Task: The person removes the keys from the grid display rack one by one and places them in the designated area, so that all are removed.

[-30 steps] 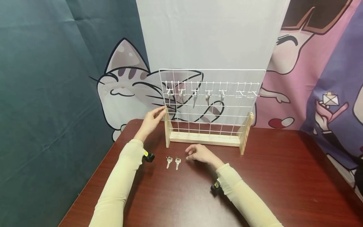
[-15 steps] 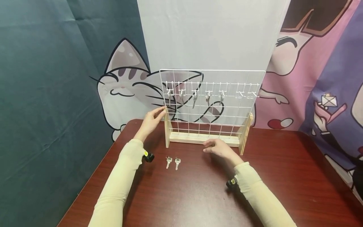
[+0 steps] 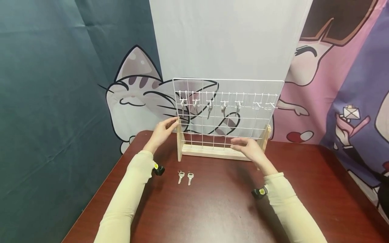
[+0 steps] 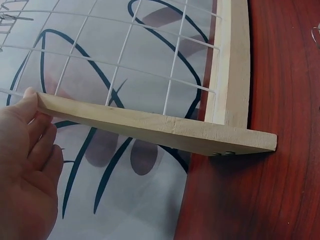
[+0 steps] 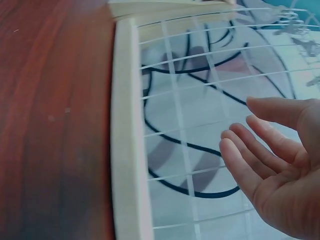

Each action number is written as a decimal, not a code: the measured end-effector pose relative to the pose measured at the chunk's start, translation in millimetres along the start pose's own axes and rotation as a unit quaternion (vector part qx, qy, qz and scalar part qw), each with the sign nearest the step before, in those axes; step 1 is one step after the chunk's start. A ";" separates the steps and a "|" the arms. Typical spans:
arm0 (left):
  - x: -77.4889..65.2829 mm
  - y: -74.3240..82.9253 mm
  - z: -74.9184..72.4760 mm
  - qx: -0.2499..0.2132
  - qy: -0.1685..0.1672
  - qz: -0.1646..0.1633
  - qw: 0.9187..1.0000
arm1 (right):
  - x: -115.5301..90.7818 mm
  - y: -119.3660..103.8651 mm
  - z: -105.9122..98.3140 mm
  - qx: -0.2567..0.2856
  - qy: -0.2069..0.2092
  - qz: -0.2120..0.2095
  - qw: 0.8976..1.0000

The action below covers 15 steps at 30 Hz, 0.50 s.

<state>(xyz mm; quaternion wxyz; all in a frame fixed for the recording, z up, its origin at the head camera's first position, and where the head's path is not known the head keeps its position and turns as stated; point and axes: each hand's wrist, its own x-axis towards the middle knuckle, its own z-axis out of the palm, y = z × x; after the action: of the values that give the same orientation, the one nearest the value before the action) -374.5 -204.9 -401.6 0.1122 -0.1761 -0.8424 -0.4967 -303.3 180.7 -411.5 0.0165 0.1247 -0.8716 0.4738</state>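
Observation:
A white wire grid rack (image 3: 212, 146) stands upright on a wooden base on the table. My left hand (image 3: 161, 134) holds the top of its left wooden post (image 4: 150, 127) by the fingertips. Out in front of the grid's lower right part, my right hand (image 3: 250, 149) is raised with fingers extended and nothing in them. Several keys (image 3: 210, 109) hang from white hooks along the rack's upper left and middle. Two hooks (image 3: 257, 105) at the right carry no key. Two silver keys (image 3: 181, 177) with small rings lie side by side on the table before the rack.
The dark red wooden table (image 3: 212, 209) extends toward the viewer and to both sides of the rack. Behind it hangs a backdrop (image 3: 231, 40) printed with cartoon figures. A dark green curtain (image 3: 45, 118) runs along the left side.
My right hand has moved right and up, from near the two loose keys to in front of the grid's lower right. The left hand has stayed at the post. The view has tilted slightly.

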 end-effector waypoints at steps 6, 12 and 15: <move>-0.8 4.3 -6.2 0.014 -0.006 0.007 1.000 | 0.2 -19.4 -14.8 0.082 0.057 0.000 0.995; 4.1 11.3 -10.7 0.036 -0.020 0.008 0.999 | 3.6 -40.1 -26.9 0.133 0.137 -0.004 0.982; 8.7 16.4 -10.2 0.026 -0.026 0.013 0.999 | 7.9 -48.7 -30.4 0.167 0.159 -0.014 0.973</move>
<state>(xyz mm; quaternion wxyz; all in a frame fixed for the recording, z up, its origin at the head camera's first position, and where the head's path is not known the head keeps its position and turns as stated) -375.5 -205.0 -380.4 0.1014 -0.1973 -0.8551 -0.4687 -302.3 179.0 -353.6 0.1400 0.0612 -0.7645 0.6263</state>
